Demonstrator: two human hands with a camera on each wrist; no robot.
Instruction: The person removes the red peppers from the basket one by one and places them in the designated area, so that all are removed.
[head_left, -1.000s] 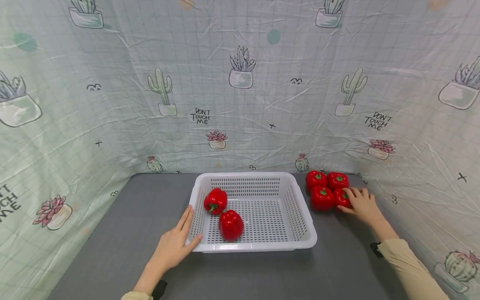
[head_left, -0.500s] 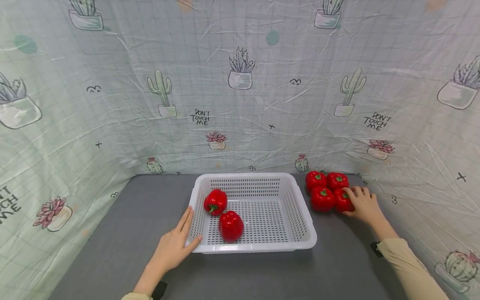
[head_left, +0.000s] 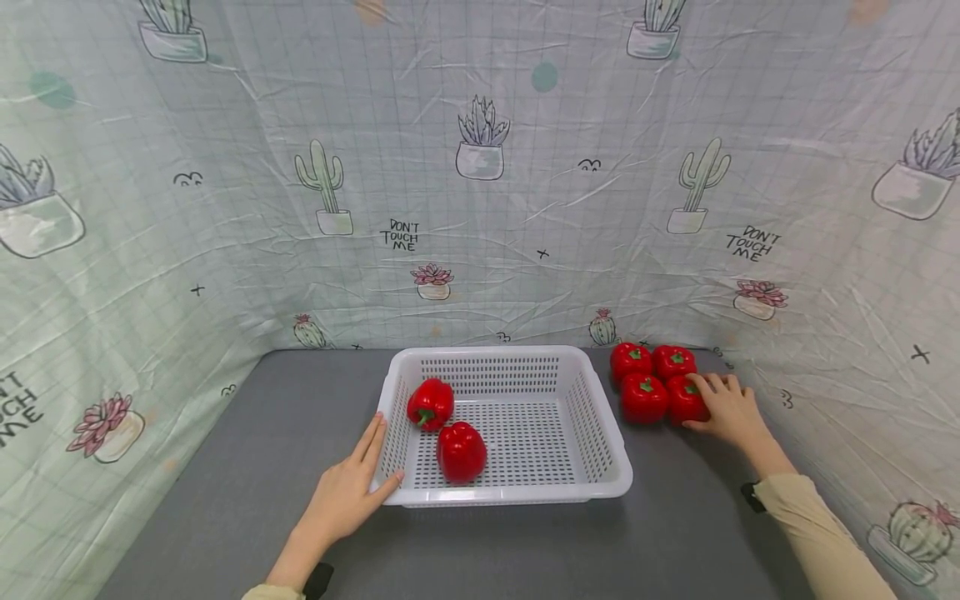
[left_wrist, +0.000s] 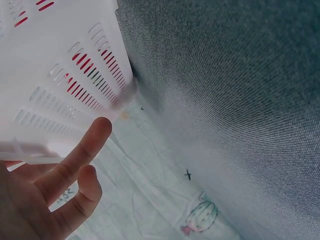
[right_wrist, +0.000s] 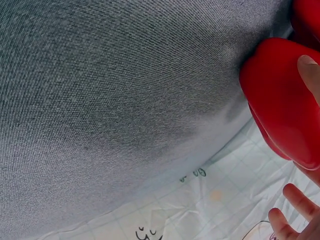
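My left hand [head_left: 347,496] rests with straight fingers along the left rim of a white perforated plastic basket [head_left: 517,496]. Inside, on the left, lie two red bell peppers: one with its green stem towards me [head_left: 431,404], and a nearer bell pepper [head_left: 461,452] with no stem showing. To the right of the basket, my right hand [head_left: 731,412] grips the front right bell pepper [head_left: 686,402] of a tight cluster. In the right wrist view the thumb [right_wrist: 311,75] presses the near side of that bell pepper [right_wrist: 280,95], with a fingertip behind it.
Three more bell peppers touch the gripped one: back left [head_left: 632,361], back right [head_left: 673,361] and front left [head_left: 643,398]. Everything stands on a grey cloth-covered table [head_left: 517,550]. A cactus-print sheet [head_left: 480,250] encloses the back and both sides, close behind the cluster.
My right thumb has slid a little rightward along the bell pepper, so more of it shows. The left hand, the basket and the other bell peppers have stayed put.
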